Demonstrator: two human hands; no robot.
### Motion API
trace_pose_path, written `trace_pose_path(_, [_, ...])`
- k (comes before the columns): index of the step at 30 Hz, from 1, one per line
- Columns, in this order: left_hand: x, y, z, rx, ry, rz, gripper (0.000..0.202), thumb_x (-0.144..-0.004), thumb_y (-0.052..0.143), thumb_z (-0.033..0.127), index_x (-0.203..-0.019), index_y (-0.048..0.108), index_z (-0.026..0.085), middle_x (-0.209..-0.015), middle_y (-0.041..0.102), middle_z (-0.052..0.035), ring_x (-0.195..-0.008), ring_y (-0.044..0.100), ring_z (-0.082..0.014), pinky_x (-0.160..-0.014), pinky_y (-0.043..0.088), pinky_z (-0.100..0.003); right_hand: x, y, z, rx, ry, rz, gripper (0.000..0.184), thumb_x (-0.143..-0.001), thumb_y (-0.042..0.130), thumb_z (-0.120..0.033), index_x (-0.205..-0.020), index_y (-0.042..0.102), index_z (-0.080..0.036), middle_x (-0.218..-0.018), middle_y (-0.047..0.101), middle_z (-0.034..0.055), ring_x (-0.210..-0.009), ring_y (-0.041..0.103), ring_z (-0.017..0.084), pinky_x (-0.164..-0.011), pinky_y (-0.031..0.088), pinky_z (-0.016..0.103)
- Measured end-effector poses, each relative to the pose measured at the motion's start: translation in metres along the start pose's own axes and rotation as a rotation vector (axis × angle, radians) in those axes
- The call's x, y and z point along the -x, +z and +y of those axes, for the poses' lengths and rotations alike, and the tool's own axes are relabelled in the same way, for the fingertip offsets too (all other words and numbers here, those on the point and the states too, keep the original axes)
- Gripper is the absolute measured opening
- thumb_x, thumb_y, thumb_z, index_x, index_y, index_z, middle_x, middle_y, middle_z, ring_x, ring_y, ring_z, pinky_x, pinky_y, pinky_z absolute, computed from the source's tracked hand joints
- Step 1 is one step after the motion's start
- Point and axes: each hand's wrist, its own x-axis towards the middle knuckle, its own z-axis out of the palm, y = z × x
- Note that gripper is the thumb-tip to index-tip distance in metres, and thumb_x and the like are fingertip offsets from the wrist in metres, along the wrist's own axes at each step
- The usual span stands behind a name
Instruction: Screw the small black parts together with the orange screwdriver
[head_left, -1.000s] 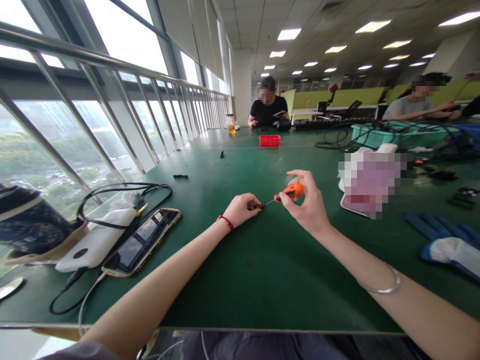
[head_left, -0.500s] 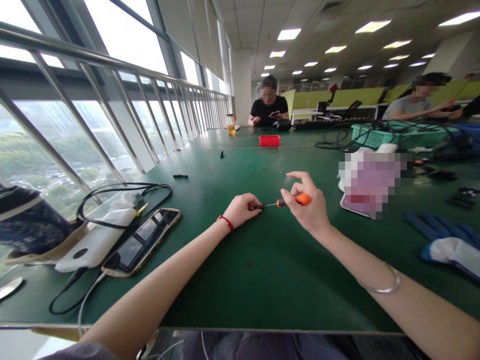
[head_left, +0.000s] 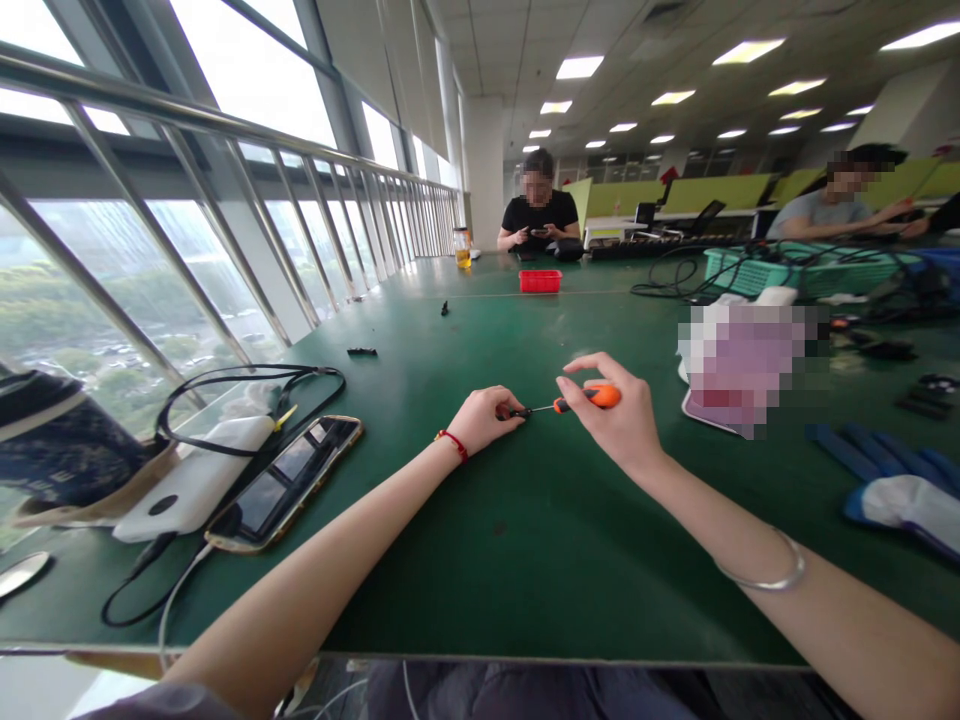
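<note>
My left hand (head_left: 487, 415) is closed around a small black part (head_left: 519, 412) just above or on the green tabletop (head_left: 480, 580); its fingers cover most of the part. In my right hand (head_left: 619, 415) is a screwdriver (head_left: 600, 396) with an orange and black handle. Its thin shaft points left, and the tip meets the black part. The right thumb and palm side hold the handle, while the index finger is raised and bent over it.
Left of me lie a phone (head_left: 289, 490), a white power bank (head_left: 199, 480) with cables and a dark patterned cup (head_left: 71, 440). Ahead is a red box (head_left: 540, 281). Blue-white gloves (head_left: 907, 500) and a teal basket (head_left: 802, 275) are on the right. Two people sit beyond.
My right hand's fingers have shifted round the screwdriver handle, the index finger coming lower and closer. My left hand stays in place. The person opposite has brought both hands together at a phone.
</note>
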Motion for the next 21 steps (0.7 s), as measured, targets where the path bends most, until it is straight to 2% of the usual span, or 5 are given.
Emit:
trace_pose_path(4, [-0.0008, 0.0005, -0.0006, -0.005, -0.001, -0.006, 0.01, -0.071, 0.066, 0.019, -0.079, 0.068, 0.014, -0.073, 0.063, -0.0016, -0.064, 0.057, -0.0109, -0.064, 0.049, -0.022, 0.0003, 0.0002, 0.0004, -0.039, -0.051, 0.006, 0.023, -0.078, 0.055, -0.036, -0.093, 0.056, -0.019, -0.061, 0.055, -0.003, -0.049, 0.048, 0.011, -0.054, 0.038, 0.025])
trace_pose_path(7, [-0.0008, 0.0006, -0.0006, -0.007, -0.001, -0.007, 0.01, -0.071, 0.066, 0.019, -0.079, 0.068, 0.014, -0.073, 0.063, -0.0018, -0.063, 0.057, -0.0108, -0.064, 0.049, -0.023, -0.0008, 0.0006, 0.0048, -0.058, -0.088, 0.062, 0.04, -0.073, 0.058, -0.031, -0.11, 0.049, -0.02, -0.078, 0.058, -0.0003, -0.059, 0.052, 0.013, -0.055, 0.041, 0.025])
trace_pose_path(9, [-0.0007, 0.0004, -0.0004, -0.007, -0.002, -0.009, 0.01, -0.071, 0.066, 0.019, -0.08, 0.068, 0.014, -0.073, 0.063, -0.0019, -0.063, 0.057, -0.0108, -0.063, 0.049, -0.023, -0.0015, 0.0001, 0.0057, -0.046, -0.066, 0.076, 0.044, -0.073, 0.06, -0.035, -0.112, 0.048, -0.02, -0.072, 0.056, -0.0022, -0.055, 0.051, 0.012, -0.054, 0.041, 0.025])
trace_pose_path(14, [-0.0007, 0.0004, 0.0001, -0.011, -0.018, -0.005, 0.01, -0.071, 0.066, 0.02, -0.079, 0.068, 0.014, -0.073, 0.064, -0.0019, -0.063, 0.056, -0.011, -0.062, 0.049, -0.022, -0.0018, -0.0022, 0.0017, 0.001, -0.07, -0.032, 0.024, -0.08, 0.053, -0.038, -0.096, 0.054, -0.02, -0.046, 0.043, -0.0082, -0.043, 0.043, 0.011, -0.053, 0.037, 0.025])
trace_pose_path(21, [-0.0005, 0.001, -0.0009, 0.002, -0.026, 0.005, 0.01, -0.071, 0.066, 0.02, -0.079, 0.068, 0.014, -0.072, 0.064, -0.0015, -0.063, 0.056, -0.0108, -0.062, 0.048, -0.022, -0.0008, -0.0003, 0.0052, 0.012, -0.163, 0.054, 0.044, -0.073, 0.058, -0.034, -0.114, 0.046, -0.021, -0.072, 0.057, -0.0018, -0.059, 0.053, 0.014, -0.055, 0.041, 0.025])
